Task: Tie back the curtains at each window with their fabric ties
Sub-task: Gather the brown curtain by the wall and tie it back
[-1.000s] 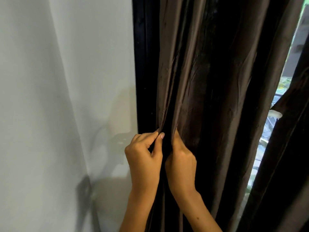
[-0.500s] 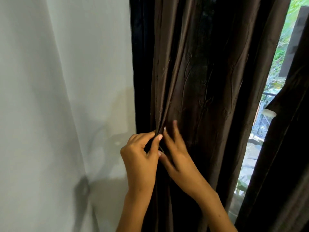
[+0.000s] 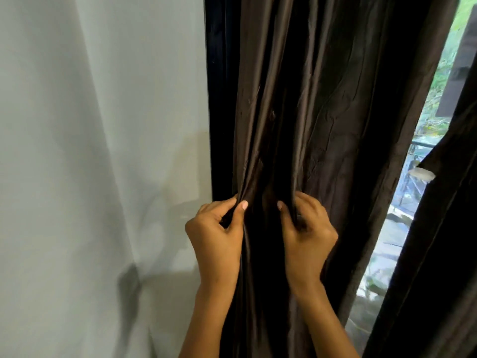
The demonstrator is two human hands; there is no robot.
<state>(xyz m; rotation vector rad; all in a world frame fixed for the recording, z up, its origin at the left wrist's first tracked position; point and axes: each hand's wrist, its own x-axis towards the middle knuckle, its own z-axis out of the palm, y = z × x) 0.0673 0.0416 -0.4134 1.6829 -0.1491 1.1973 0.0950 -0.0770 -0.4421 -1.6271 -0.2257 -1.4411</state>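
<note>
White wall (image 3: 103, 151) at left, then dark curtain (image 3: 335, 112) hanging vertical by the window (image 3: 433, 125): left hand (image 3: 216, 236) pinches a fold, right hand (image 3: 307, 233) just beside pinches another, dark gap between them, no tie visible.

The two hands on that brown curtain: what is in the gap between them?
In the head view, only a dark fold of the brown curtain lies between the left hand and right hand, each pinching a pleat. No fabric tie shows.
</note>
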